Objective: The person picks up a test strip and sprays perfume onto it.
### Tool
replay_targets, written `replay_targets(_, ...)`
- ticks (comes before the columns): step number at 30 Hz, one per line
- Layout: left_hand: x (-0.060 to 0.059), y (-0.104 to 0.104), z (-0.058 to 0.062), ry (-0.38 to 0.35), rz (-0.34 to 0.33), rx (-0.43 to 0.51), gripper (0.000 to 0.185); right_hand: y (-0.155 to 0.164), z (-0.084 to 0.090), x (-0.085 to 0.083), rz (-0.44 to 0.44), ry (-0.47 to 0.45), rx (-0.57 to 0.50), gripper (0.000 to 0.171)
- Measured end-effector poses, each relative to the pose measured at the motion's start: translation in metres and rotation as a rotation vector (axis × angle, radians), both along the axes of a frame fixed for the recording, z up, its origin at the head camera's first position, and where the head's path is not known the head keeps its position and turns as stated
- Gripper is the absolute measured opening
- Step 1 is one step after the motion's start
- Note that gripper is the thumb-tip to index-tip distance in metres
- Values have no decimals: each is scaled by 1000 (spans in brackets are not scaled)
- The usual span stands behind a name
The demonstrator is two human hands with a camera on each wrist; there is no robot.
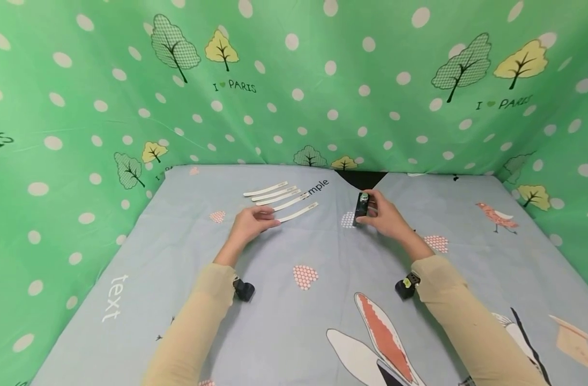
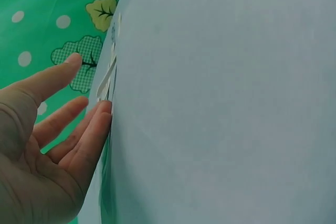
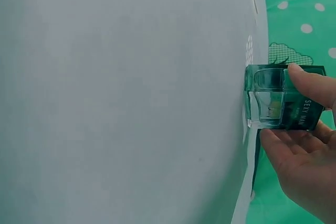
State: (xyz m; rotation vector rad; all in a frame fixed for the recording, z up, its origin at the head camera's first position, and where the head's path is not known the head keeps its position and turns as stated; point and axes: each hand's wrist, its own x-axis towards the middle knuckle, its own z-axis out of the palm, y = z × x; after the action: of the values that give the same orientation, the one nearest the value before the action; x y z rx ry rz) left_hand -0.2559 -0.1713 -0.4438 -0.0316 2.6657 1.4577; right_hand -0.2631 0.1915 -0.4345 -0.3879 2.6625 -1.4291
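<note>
Five white paper strips [image 1: 280, 200] are seen fanned on the blue-grey printed sheet [image 1: 294, 321] at about 11 o'clock from the sheet's middle, in the head view. The left hand [image 1: 249, 224] is laid flat beside them, fingers straight and loosely spread, fingertips touching the nearest strip's near end. At about 1 o'clock, well apart from the strips, a small dark bottle [image 1: 361, 208] is stood upright on the sheet and is gripped by the right hand [image 1: 385, 217], thumb on one side, fingers on the other.

Left wrist view: the left hand [image 2: 47, 145] is shown open with fingers extended; the strips [image 2: 107, 74] are seen only edge-on, as thin white slivers just past the fingertips. The bottle is not shown here.

Right wrist view: the bottle [image 3: 281, 98] is revealed as clear green-tinted glass with a dark label bearing white lettering, a detail lost in the head view. It is pinched by the right hand [image 3: 304, 156] between thumb and fingers, its base against the sheet [image 3: 131, 103]. The strips are not shown here.

A green dotted curtain [image 1: 81, 80] with tree prints is hung around the sheet.
</note>
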Motion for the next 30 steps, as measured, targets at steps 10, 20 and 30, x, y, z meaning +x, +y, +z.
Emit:
replay_targets(10,-4,5,2,-128,52,118,40,-2,0,0,-9,-3,-3,72)
replay_targets(20,-6,13,-1,-138,60,170,27,1,-2,5,-25,-13,5,73)
replay_targets(30,-8,7,-1,-167,81,216,27,-1,-3,2,-13,-3,17,73)
